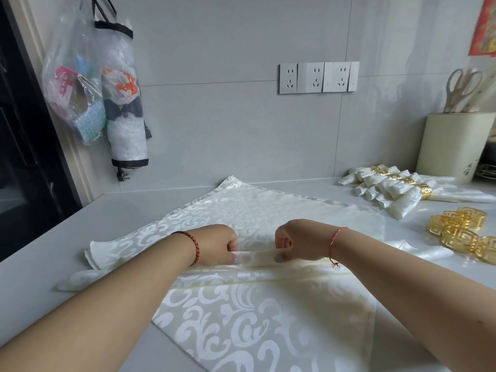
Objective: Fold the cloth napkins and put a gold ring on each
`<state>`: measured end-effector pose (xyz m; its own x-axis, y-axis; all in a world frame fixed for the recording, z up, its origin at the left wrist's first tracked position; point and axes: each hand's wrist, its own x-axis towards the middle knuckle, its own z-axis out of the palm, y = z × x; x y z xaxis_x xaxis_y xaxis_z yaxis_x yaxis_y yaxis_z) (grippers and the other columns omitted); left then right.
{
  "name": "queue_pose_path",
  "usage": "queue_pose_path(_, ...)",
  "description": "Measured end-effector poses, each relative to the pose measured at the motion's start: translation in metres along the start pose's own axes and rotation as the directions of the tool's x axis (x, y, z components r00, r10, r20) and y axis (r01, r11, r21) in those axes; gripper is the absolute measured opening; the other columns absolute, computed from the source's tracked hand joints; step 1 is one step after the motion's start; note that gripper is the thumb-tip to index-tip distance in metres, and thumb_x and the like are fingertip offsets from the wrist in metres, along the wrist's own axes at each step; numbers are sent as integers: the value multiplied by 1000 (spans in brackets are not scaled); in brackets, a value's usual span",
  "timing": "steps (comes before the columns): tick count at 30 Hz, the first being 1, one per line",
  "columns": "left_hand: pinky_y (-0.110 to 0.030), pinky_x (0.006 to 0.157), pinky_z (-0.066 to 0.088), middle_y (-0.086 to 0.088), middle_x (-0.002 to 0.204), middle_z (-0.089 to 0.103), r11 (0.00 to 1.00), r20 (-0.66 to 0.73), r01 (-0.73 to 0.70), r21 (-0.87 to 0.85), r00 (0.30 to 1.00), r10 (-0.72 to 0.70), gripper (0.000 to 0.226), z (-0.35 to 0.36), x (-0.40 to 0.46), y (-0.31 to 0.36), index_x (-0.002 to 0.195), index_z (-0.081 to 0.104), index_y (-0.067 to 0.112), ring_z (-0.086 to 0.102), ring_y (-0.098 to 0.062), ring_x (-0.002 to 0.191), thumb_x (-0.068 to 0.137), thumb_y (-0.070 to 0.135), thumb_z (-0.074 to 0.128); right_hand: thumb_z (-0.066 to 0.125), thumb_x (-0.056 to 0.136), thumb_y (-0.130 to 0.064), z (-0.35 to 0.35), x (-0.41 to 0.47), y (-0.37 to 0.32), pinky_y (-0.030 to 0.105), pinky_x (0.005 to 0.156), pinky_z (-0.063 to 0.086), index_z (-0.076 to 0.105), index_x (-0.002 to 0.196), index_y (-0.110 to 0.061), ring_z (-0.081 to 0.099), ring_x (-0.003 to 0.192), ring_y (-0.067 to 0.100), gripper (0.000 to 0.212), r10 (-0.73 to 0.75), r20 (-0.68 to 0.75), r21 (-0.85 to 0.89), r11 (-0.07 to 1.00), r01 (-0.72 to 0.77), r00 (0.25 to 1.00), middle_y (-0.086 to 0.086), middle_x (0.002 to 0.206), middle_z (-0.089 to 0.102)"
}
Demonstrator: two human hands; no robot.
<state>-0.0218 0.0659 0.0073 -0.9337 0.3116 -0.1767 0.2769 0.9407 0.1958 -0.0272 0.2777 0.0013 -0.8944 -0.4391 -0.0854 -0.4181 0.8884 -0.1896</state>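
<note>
Big cream napkin spread across the grey surface, a pleat ridge running across its middle. Left hand and right hand both pinch that ridge. Finished ringed napkins sit far right, loose gold rings just beside them.

Place: a home kitchen.
Wall beyond the fingers: grey tiles with a row of sockets.
Far left of the fingers: hanging plastic bags.
Far right: utensil holder with scissors on the bench.
</note>
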Motion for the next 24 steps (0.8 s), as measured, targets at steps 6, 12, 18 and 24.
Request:
queue_pose_path(6,-15,60,39,15,80,55,994,-132,-110,-8,985,108,12,2,-11,0,81,60,24,51,-3,72,84,27,71,63,88,-27,4,-9,-7,24,69,36,64,105,-19,50,81,14,19,-69,-84,-22,997,68,994,-8,87,54)
queue_pose_path(12,-13,58,39,15,72,58,989,-131,-147,-15,981,144,25,5,-22,0,65,57,29,54,-2,67,79,18,74,56,79,-10,10,-19,-15,29,75,49,66,89,-24,57,88,19,20,-102,-135,-134,987,84,986,-3,95,64)
queue_pose_path(18,-14,67,41,16,86,56,985,-75,-172,23,982,173,23,2,-32,5,104,65,32,54,-4,80,86,19,68,51,80,-5,12,-29,-18,32,82,50,59,114,-26,57,94,20,41,-157,-149,-186,974,128,976,-3,102,62)
queue_pose_path(24,-25,81,45,8,95,49,969,-92,-230,85,967,238,42,17,-48,4,127,59,41,51,-11,90,92,17,58,48,84,-5,24,-49,-17,29,89,45,56,128,-33,51,105,16,52,-269,-191,-208,951,229,944,-4,109,54)
